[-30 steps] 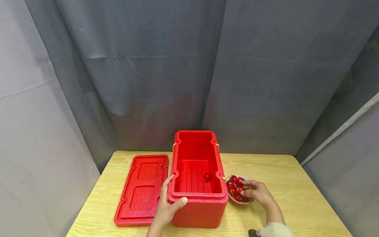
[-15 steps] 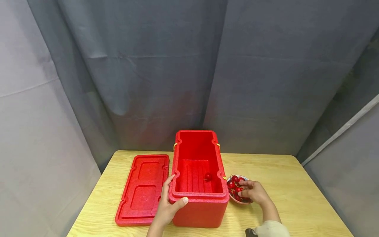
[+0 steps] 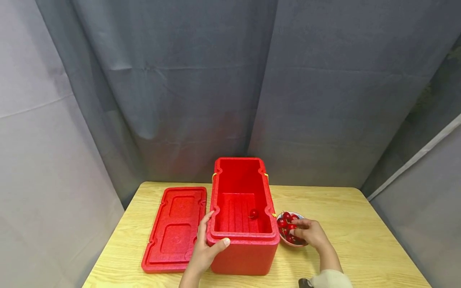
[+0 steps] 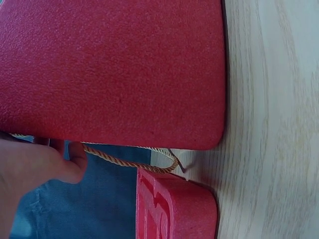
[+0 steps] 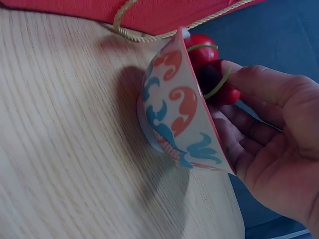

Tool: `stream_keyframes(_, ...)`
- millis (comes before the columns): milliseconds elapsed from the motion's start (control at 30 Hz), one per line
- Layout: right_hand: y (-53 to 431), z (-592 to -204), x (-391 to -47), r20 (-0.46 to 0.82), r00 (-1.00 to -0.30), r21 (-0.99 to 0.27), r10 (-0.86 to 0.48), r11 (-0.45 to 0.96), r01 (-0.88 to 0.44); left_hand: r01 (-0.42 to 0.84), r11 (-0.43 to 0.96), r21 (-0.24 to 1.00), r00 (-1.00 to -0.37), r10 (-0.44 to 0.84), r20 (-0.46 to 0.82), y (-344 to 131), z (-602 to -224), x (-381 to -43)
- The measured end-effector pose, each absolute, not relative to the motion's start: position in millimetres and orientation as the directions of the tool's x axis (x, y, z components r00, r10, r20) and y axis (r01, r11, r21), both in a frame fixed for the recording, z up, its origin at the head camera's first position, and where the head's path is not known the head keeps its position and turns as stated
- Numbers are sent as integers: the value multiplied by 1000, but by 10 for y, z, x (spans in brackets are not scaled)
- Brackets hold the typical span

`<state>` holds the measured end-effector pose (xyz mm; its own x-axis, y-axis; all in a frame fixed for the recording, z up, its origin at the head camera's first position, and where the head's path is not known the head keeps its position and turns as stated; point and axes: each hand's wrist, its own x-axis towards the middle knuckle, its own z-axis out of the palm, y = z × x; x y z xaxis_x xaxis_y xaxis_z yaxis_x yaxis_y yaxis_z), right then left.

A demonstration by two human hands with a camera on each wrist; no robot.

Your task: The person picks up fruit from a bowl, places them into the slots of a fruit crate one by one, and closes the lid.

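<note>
Grey curtains point(image 3: 201, 100) fill the upper half of the frame and hang down both sides. Below them, a pale wooden table point(image 3: 342, 224) spreads across the lower half. On it, a red box point(image 3: 243, 259) without its lid on stands at lower centre, with the red lid point(image 3: 175, 236) lying flat just to its left.

At the box's near left corner, the left hand point(image 3: 202, 251) holds on, thumb across the near side and fingers along the left side. At lower right, the right hand point(image 3: 313, 234) has its fingers and thumb in a small bowl point(image 5: 167, 107) just right of the box, patterned in orange and blue. I cannot tell whether those fingertips grip anything.

Yellow cord point(image 4: 124, 162) loops from the box's left side, below the left fingers in the left wrist view. Red cherries point(image 3: 282, 223) sit in the bowl, some right by the right hand's fingertips, and a single cherry point(image 3: 253, 213) lies on the box floor, between the two hands and apart from both.
</note>
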<state>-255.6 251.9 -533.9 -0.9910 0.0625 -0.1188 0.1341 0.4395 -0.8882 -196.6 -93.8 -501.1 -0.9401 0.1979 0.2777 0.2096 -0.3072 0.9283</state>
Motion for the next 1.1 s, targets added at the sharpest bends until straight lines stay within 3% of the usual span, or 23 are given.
stream_keyframes(433, 2371, -5173, -2457, -97, -984, -989, 147, 96, 112, 212, -255, 943, -958, 138, 253, -945, -5030, -1972)
stream_keyframes(833, 2253, -4857, -2296, -100, -988, -993, 118, 50, 106, 187, -216, 958, -965, 143, 220, -920, -5031, -1919)
stream_keyframes(1100, 2101, -4583, -2284, -38, -993, -996, 113, 72, 46, 183, -234, 955, -962, 158, 223, -939, -4983, -1966)
